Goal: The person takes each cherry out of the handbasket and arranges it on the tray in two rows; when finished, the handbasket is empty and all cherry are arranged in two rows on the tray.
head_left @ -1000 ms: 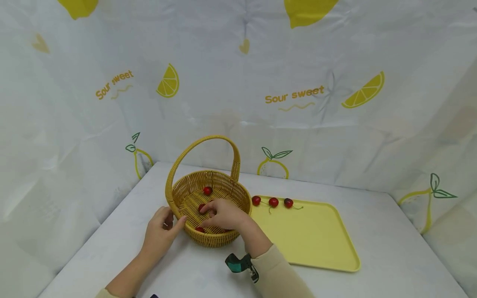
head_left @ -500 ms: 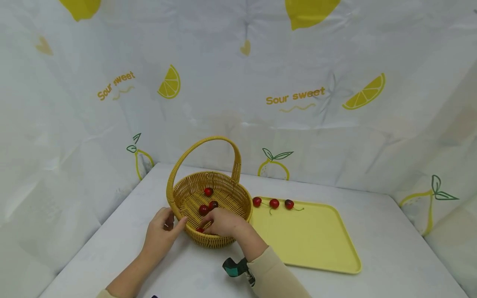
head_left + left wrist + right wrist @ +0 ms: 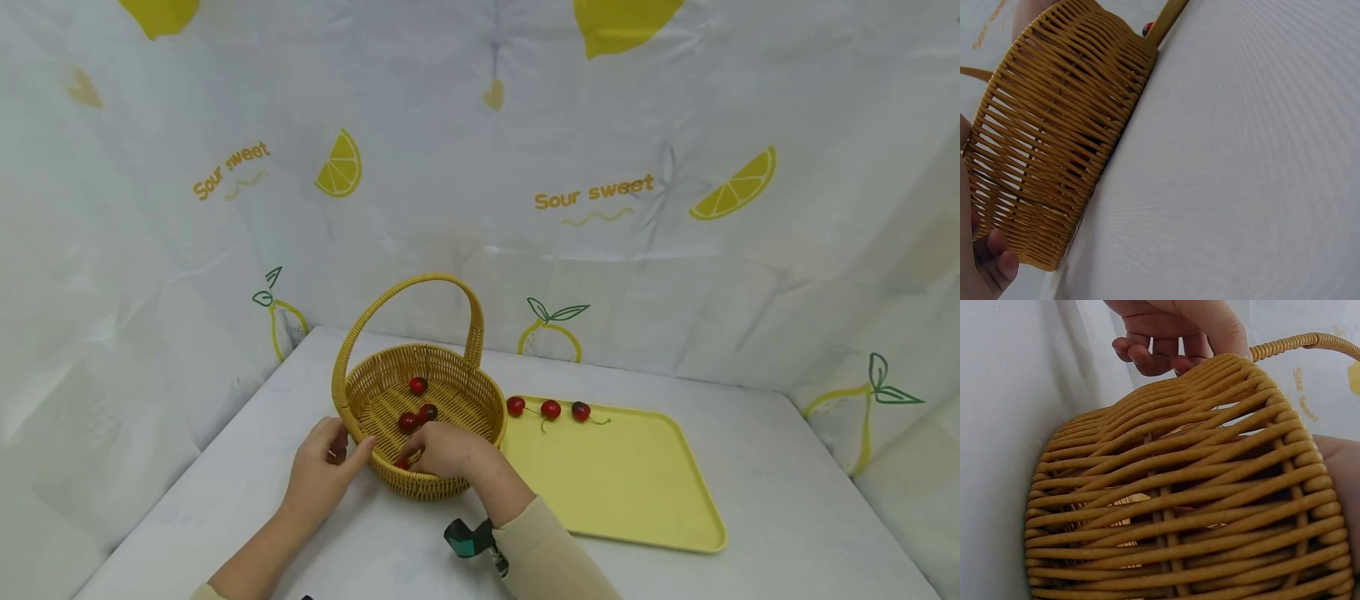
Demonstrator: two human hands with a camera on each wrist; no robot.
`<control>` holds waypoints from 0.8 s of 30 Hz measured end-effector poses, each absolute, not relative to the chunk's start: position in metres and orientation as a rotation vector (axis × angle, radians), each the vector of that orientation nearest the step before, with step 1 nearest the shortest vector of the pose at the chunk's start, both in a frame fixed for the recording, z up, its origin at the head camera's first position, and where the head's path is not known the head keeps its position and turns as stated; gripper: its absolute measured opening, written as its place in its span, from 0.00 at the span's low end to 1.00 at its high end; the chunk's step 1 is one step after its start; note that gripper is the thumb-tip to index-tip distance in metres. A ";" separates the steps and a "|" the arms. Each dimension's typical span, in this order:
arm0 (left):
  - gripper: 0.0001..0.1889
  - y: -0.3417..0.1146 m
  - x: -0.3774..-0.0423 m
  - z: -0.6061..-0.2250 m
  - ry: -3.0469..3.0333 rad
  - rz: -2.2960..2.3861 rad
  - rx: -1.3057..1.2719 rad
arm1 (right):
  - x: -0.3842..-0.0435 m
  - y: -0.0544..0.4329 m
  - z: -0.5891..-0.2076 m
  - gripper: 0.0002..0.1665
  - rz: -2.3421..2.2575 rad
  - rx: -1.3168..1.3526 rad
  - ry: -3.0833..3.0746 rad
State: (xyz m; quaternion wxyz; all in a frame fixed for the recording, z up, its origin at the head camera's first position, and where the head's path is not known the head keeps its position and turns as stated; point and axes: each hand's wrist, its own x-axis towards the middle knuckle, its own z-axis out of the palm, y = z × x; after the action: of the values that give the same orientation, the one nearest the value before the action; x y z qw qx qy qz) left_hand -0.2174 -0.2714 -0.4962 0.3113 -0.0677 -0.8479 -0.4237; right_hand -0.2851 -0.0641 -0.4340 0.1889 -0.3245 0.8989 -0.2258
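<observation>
A round tan wicker basket (image 3: 420,487) with a tall arched handle stands left of the middle in the head view. My left hand (image 3: 318,467) grips its left rim near the handle's foot, thumb over the edge. Inside, my right hand (image 3: 453,450) pinches a red cherry (image 3: 402,463) by the near wall, partly hidden by the fingers. Two dark red cherries touch in the middle, one being the cherry (image 3: 408,422) on the left. Another cherry (image 3: 417,386) lies farther back. In the right wrist view the basket's woven side (image 3: 1179,475) hides the right fingers.
A yellow tray (image 3: 622,483) lies right of the basket. Along its far edge sit three stemmed cherries, among them the middle cherry (image 3: 551,409). A lemon-print curtain (image 3: 435,208) hangs behind the white table (image 3: 390,558).
My right hand has drawn back from the middle cherries to the one by the basket's near wall, uncovering a second middle cherry. The left hand has stayed at the rim.
</observation>
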 end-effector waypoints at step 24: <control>0.11 -0.272 -0.219 -0.498 -2.240 -1.115 -0.181 | -0.291 -0.054 -0.422 0.13 -1.101 -0.932 2.512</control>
State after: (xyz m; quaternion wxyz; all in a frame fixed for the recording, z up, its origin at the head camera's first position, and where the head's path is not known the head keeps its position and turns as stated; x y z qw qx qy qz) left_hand -0.2190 -0.2722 -0.4978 0.3110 -0.0686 -0.8485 -0.4225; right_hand -0.2906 -0.0536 -0.4223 0.1221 -0.3193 0.8607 -0.3772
